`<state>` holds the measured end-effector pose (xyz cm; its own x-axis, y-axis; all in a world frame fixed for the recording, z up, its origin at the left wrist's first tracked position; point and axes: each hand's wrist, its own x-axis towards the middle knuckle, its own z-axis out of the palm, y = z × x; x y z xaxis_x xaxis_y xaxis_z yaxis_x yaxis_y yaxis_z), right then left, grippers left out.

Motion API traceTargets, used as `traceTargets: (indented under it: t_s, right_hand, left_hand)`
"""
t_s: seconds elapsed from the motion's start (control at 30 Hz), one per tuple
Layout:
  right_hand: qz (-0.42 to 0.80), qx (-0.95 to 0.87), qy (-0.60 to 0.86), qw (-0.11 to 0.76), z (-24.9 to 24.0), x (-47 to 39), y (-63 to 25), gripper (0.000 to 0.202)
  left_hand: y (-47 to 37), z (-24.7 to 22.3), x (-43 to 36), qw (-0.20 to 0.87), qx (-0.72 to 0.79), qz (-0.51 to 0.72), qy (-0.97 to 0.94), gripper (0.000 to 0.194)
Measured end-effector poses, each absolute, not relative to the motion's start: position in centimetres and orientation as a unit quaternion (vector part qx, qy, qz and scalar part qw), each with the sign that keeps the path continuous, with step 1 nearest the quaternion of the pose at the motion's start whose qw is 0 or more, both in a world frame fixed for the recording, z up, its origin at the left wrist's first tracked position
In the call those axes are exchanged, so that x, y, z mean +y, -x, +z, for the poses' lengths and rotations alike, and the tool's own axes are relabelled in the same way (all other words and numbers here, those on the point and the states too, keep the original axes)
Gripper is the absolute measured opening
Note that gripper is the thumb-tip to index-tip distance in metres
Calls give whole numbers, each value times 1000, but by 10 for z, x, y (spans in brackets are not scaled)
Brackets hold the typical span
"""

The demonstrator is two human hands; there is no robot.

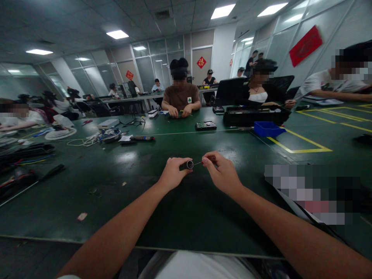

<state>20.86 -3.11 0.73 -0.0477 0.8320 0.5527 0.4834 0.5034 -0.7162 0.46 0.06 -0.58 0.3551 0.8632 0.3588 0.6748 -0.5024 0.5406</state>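
Note:
My left hand (173, 171) is closed around a small dark cylinder (190, 164) whose round, pale-rimmed end faces me. It is too small to tell what kind of part it is. Opposite it, my right hand (222, 170) pinches a screwdriver with a thin metal shaft (198, 163); most of its handle is hidden by the fingers. The shaft points left, its tip at or close to the cylinder's end; whether they touch I cannot tell. Both hands are held over the green tabletop (188, 217), in front of my body.
A circuit-board device (206, 125) lies ahead, with a blue bin (267, 129) to its right. Left are bundled cables (109, 135), a dark handheld tool (142, 138) and a long black-tipped rod (52, 173). A person in brown (181, 97) works across the table.

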Motion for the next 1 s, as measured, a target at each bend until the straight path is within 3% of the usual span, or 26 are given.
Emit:
traceTargets:
  t_s: [0.27, 1.0]
  right_hand:
    - [128, -669, 468, 562, 12, -34, -214, 20]
    - [93, -716, 484, 494, 18, -35, -213, 19]
  left_hand:
    - [-5, -5, 0, 157, 486, 300, -806, 38]
    - [-3, -8, 2, 161, 503, 267, -806, 37]
